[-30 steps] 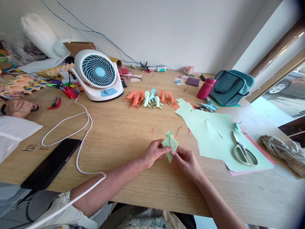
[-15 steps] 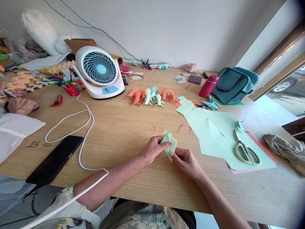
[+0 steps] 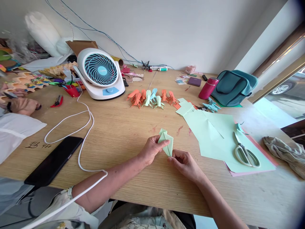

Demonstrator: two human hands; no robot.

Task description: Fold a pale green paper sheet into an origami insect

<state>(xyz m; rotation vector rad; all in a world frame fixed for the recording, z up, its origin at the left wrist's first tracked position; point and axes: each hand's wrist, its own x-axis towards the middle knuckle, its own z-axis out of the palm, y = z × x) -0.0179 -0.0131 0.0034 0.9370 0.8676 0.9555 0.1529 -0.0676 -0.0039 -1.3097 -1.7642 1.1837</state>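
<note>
A pale green piece of folded paper (image 3: 168, 145) is held just above the table's near middle. My left hand (image 3: 153, 149) pinches it from the left, with the thumb lying across its front and the other fingers behind. At the paper's lower tip, my right hand (image 3: 184, 162) has thumb and forefinger closed on the pointed end. Farther back stands a row of small folded paper figures in orange (image 3: 136, 99), green (image 3: 147, 98) and blue (image 3: 153, 93).
Green paper sheets (image 3: 214, 146) lie at right, with scissors (image 3: 246, 154) on them. Behind are a pink bottle (image 3: 208, 88) and a teal bag (image 3: 234, 86). A fan (image 3: 101, 74), white cable (image 3: 89, 109) and black phone (image 3: 54, 160) are at left, near another person's hand (image 3: 23, 106).
The folded paper has turned a little and shifted slightly left. My right thumb and forefinger have slid down to its lower tip, while my left hand keeps its hold.
</note>
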